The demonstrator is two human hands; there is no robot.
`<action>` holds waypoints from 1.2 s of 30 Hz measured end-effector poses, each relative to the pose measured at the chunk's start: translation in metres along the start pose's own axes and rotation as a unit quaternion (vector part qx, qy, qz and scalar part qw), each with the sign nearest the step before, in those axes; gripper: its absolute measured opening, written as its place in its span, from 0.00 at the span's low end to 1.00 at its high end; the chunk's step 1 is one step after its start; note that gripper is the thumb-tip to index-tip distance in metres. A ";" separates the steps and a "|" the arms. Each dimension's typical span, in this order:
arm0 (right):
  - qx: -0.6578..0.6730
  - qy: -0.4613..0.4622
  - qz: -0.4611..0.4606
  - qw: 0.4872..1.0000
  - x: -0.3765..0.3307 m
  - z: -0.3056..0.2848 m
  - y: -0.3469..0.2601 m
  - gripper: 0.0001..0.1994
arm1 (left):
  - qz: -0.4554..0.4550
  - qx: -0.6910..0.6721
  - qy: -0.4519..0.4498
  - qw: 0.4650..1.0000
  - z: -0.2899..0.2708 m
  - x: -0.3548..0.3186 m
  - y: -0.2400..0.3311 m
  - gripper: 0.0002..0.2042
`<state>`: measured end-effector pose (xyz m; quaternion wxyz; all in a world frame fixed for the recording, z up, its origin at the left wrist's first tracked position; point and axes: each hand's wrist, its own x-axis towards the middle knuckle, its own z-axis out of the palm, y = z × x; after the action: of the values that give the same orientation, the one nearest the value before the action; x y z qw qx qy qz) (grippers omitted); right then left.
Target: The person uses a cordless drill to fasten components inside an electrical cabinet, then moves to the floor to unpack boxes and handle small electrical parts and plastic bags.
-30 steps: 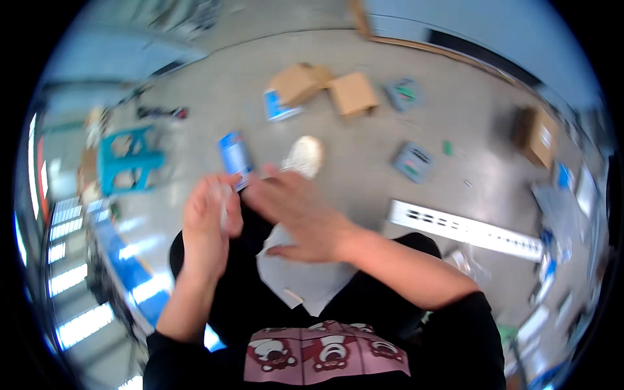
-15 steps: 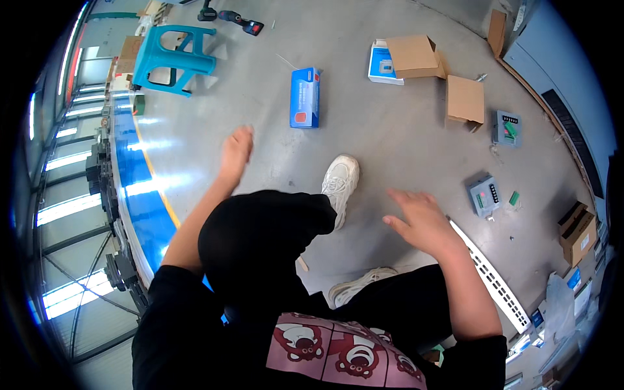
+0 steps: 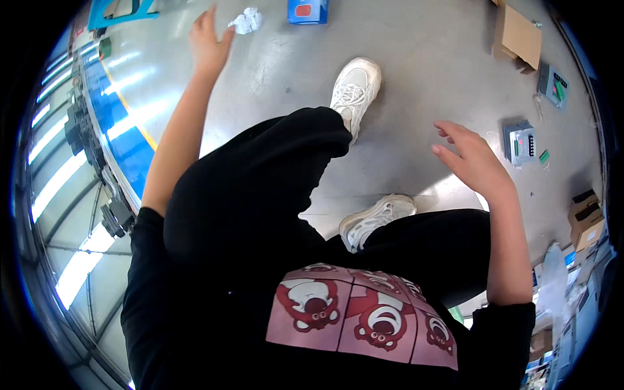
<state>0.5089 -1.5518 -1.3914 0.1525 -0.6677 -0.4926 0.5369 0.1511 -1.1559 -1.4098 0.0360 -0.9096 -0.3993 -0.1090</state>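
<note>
My left hand [image 3: 209,47] reaches out at the upper left with its fingers spread and nothing in them. Just right of its thumb is a crumpled white wad [image 3: 247,21], apart from the fingers. Whether the wad lies on the floor or is in the air I cannot tell; it looks like paper or thin plastic. On the other side, my right hand [image 3: 473,156] hovers above the floor right of my knee, fingers loosely bent and apart, holding nothing. Nearest to it is a grey box-shaped electrical device [image 3: 520,143] with black terminals.
Ahead on the floor stands a blue box [image 3: 307,12], cut off by the upper edge. A teal stool [image 3: 123,16] is at the far left. Rightward are an open cardboard box [image 3: 518,39], a second grey device [image 3: 552,86], a green connector [image 3: 544,156] and a brown carton [image 3: 586,224].
My left hand has moved forward and opened from a closed shape; the white wad now shows beside it. My right hand appears farther right. The view has shifted, so floor things sit higher.
</note>
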 end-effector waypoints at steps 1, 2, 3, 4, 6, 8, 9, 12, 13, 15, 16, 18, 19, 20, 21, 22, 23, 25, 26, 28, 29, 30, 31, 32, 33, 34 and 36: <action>0.011 0.009 -0.023 1.000 0.001 -0.008 -0.009 0.23 | 0.005 -0.012 -0.010 1.000 -0.007 0.005 -0.004 0.32; 0.020 0.022 -0.044 0.999 0.000 -0.013 -0.015 0.23 | 0.011 -0.028 -0.018 0.999 -0.009 0.007 -0.004 0.31; 0.028 0.035 -0.064 0.997 -0.001 -0.015 -0.019 0.22 | -0.003 -0.046 -0.030 0.999 -0.007 0.003 0.000 0.30; 0.033 0.057 -0.095 0.993 -0.005 -0.016 -0.021 0.22 | -0.012 -0.074 -0.041 0.996 -0.001 0.000 0.009 0.29; -0.017 0.104 -0.113 0.988 -0.013 -0.013 -0.019 0.22 | -0.008 -0.098 -0.078 0.992 0.013 -0.009 0.025 0.27; -0.021 0.082 -0.079 0.993 -0.020 -0.013 -0.012 0.22 | 0.058 -0.119 -0.097 0.986 0.025 -0.008 0.050 0.27; -0.039 0.115 -0.098 0.988 -0.024 -0.002 0.002 0.22 | 0.078 -0.118 -0.114 0.983 0.027 -0.001 0.070 0.27; -0.001 0.083 -0.038 0.996 -0.040 -0.015 0.004 0.19 | 0.134 -0.198 -0.170 0.956 0.027 0.050 0.148 0.26; 0.012 0.071 -0.023 0.997 -0.048 -0.019 0.006 0.19 | 0.171 -0.228 -0.180 0.941 0.031 0.067 0.173 0.26; 0.027 0.136 -0.034 0.990 -0.067 -0.017 0.011 0.18 | 0.264 -0.221 -0.191 0.919 0.029 0.098 0.232 0.26; 0.034 0.168 -0.039 0.984 -0.076 -0.015 0.012 0.18 | 0.293 -0.233 -0.218 0.901 0.030 0.111 0.263 0.25; 0.044 0.188 -0.033 0.981 -0.092 -0.019 0.011 0.18 | 0.354 -0.258 -0.251 0.863 0.044 0.134 0.323 0.24; 0.052 0.189 -0.028 0.980 -0.101 -0.023 0.007 0.18 | 0.385 -0.270 -0.256 0.844 0.055 0.143 0.351 0.23; 0.053 0.214 -0.029 0.975 -0.111 -0.021 0.003 0.19 | 0.425 -0.287 -0.249 0.821 0.066 0.151 0.387 0.24; 0.054 0.237 -0.033 0.969 -0.120 -0.017 0.001 0.20 | 0.462 -0.301 -0.243 0.798 0.074 0.158 0.424 0.24; 0.056 0.260 -0.036 0.963 -0.129 -0.013 -0.001 0.20 | 0.474 -0.284 -0.263 0.791 0.081 0.161 0.458 0.26; 0.065 0.263 -0.037 0.962 -0.137 -0.012 -0.006 0.21 | 0.483 -0.264 -0.280 0.787 0.086 0.164 0.487 0.28; 0.082 0.267 -0.036 0.960 -0.154 -0.010 -0.017 0.22 | 0.496 -0.292 -0.258 0.776 0.106 0.165 0.537 0.31; 0.092 0.281 -0.042 0.954 -0.162 -0.006 -0.019 0.22 | 0.509 -0.280 -0.248 0.776 0.115 0.165 0.558 0.33; 0.106 0.294 -0.020 0.950 -0.178 -0.002 -0.027 0.22 | 0.537 -0.254 -0.226 0.772 0.130 0.165 0.596 0.38; 0.112 0.303 -0.007 0.946 -0.185 0.001 -0.030 0.22 | 0.580 -0.194 -0.211 0.763 0.140 0.163 0.611 0.41; 0.112 0.322 0.008 0.940 -0.193 0.006 -0.032 0.22 | 0.619 -0.135 -0.192 0.749 0.146 0.161 0.626 0.45; 0.120 0.327 0.031 0.937 -0.201 0.011 -0.036 0.22 | 0.655 -0.075 -0.170 0.733 0.152 0.159 0.640 0.48; 0.130 0.330 0.052 0.934 -0.207 0.016 -0.040 0.22 | 0.659 -0.033 -0.188 0.728 0.153 0.158 0.647 0.50; 0.140 0.331 0.073 0.930 -0.213 0.021 -0.044 0.23 | 0.661 0.009 -0.205 0.722 0.155 0.160 0.652 0.53; 0.148 0.342 0.084 0.924 -0.217 0.026 -0.048 0.23 | 0.660 0.052 -0.222 0.716 0.156 0.163 0.655 0.55; 0.171 0.345 0.106 0.917 -0.225 0.032 -0.060 0.23 | 0.653 0.015 -0.245 0.717 0.171 0.167 0.654 0.56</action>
<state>0.4656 -1.7191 -1.2320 0.3669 -0.8236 -0.2366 0.3620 0.7703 -1.4538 -1.5237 0.0130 -0.9388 0.2970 0.1741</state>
